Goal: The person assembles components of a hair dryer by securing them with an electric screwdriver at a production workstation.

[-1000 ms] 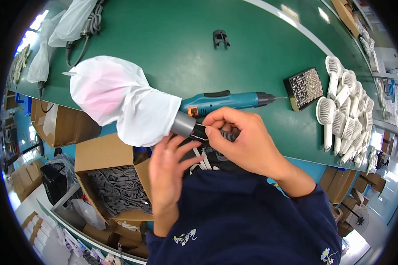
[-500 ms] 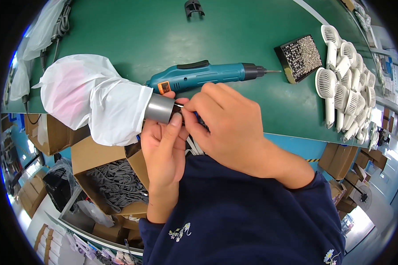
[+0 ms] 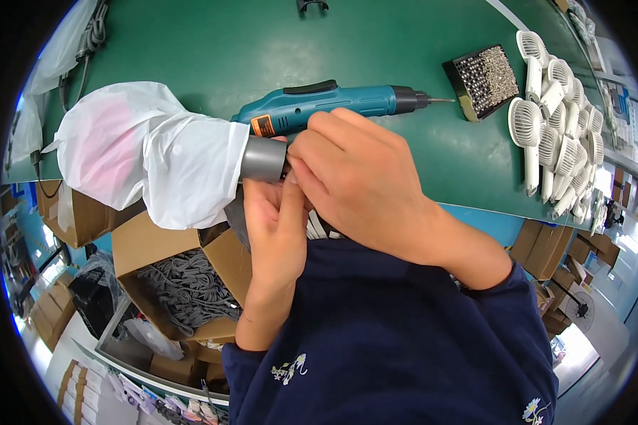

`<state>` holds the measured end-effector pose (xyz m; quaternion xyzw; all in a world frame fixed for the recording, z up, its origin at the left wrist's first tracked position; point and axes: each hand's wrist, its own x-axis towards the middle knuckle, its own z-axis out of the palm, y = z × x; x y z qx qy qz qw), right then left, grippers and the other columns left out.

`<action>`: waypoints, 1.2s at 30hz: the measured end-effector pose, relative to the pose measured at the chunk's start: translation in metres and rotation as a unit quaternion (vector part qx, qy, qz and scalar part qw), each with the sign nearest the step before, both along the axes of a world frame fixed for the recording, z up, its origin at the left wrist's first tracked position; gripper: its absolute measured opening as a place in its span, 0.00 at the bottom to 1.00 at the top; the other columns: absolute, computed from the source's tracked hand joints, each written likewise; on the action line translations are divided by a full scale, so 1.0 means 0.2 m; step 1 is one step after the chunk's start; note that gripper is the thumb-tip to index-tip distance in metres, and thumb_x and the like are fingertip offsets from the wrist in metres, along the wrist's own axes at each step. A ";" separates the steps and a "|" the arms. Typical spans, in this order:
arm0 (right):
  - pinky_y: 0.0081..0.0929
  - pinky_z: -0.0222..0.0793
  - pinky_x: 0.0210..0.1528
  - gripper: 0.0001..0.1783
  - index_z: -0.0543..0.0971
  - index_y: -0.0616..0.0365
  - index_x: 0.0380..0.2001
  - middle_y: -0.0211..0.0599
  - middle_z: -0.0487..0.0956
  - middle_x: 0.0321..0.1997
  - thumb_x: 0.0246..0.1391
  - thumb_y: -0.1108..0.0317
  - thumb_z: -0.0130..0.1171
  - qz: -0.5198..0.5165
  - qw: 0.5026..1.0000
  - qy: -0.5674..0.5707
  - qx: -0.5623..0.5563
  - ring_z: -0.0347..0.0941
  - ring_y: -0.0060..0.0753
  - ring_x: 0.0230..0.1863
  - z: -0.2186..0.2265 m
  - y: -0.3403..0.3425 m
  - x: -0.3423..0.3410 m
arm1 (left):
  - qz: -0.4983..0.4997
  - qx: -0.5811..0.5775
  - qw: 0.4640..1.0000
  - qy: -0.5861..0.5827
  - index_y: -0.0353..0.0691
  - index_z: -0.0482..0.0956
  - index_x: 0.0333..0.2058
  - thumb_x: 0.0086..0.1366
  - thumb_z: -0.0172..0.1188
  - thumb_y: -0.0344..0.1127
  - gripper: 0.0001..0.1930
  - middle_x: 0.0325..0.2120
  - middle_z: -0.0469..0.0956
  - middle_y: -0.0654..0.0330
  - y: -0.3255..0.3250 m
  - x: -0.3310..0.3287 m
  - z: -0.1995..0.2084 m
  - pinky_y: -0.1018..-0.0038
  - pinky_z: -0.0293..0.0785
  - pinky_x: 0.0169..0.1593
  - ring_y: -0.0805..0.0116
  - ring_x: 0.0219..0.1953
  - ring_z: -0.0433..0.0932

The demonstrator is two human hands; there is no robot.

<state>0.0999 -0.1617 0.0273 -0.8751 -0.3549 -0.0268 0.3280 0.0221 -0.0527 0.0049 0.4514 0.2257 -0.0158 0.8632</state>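
A grey cylinder (image 3: 264, 159) sticks out of a white bag (image 3: 191, 156), with something pink showing through the bag's far left part. From below, my left hand (image 3: 276, 230) grips the cylinder near its open right end, thumb pointing up along that end. The fingers of my right hand (image 3: 365, 185) are pinched together at the same opening, next to the left thumb. What they pinch is hidden behind the fingers. Just beyond both hands, a teal electric screwdriver (image 3: 315, 108) lies on the green table (image 3: 397, 49), its bit pointing right.
A black tray (image 3: 468, 88) of small metal screws stands right of the screwdriver. Several white pieces with slatted round heads (image 3: 526, 122) are piled at the table's right edge. A dark curved part (image 3: 312, 6) lies at the far edge of view. Below left is a carton (image 3: 138, 244) of grey cords.
Both hands and the cylinder have shifted slightly right and away from me. A thin light-coloured piece seen at my right fingertips before is now hidden.
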 end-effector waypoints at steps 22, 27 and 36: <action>0.16 0.68 0.27 0.16 0.77 0.64 0.36 0.32 0.79 0.34 0.44 0.74 0.70 -0.160 0.874 0.410 0.205 0.74 0.16 0.29 0.05 -0.21 -0.11 | 0.058 -0.123 0.991 0.005 0.32 0.73 0.41 0.65 0.56 0.28 0.07 0.42 0.78 0.45 -0.07 0.09 0.02 0.66 0.77 0.48 0.58 0.44 0.79; 0.19 0.71 0.30 0.14 0.77 0.63 0.35 0.36 0.79 0.35 0.43 0.76 0.69 -0.109 0.918 0.320 0.207 0.77 0.22 0.33 0.03 -0.21 -0.13 | 0.079 -0.085 0.993 -0.016 0.31 0.73 0.40 0.65 0.56 0.27 0.07 0.41 0.79 0.46 -0.08 0.08 0.00 0.66 0.77 0.49 0.58 0.43 0.80; 0.25 0.74 0.32 0.13 0.77 0.64 0.33 0.41 0.79 0.35 0.41 0.79 0.68 -0.071 0.961 0.225 0.141 0.78 0.36 0.33 0.03 -0.19 -0.09 | 0.045 -0.097 0.994 -0.006 0.32 0.72 0.41 0.67 0.53 0.29 0.07 0.40 0.79 0.45 -0.06 0.08 -0.03 0.67 0.77 0.48 0.61 0.43 0.80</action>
